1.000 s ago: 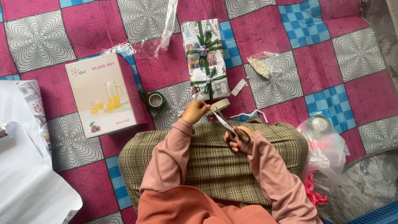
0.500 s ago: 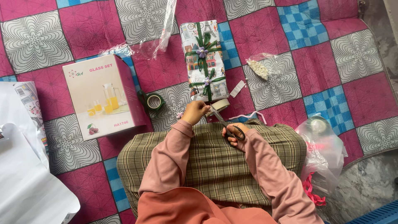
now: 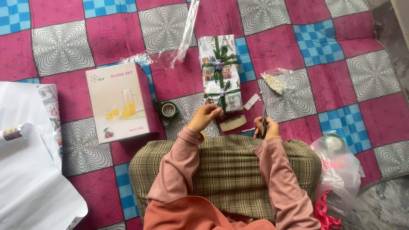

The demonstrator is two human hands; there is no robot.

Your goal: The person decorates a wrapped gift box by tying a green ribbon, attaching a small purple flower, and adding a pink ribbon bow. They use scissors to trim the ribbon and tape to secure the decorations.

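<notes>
Left hand (image 3: 205,116) closed on the green ribbon end at the near edge of the wrapped gift box (image 3: 219,72), lying on the patterned quilt (image 3: 336,64). Right hand (image 3: 266,127) gripping scissors (image 3: 263,111), blades pointing up. Tape roll (image 3: 232,123) between both hands. Green ribbon spool (image 3: 168,110) and glassware carton (image 3: 120,101) further left.

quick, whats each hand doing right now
Left hand: fingers pinched at the near end of the wrapped gift box, apparently on its green ribbon.
Right hand: closed on the scissors, blades pointing away.
</notes>
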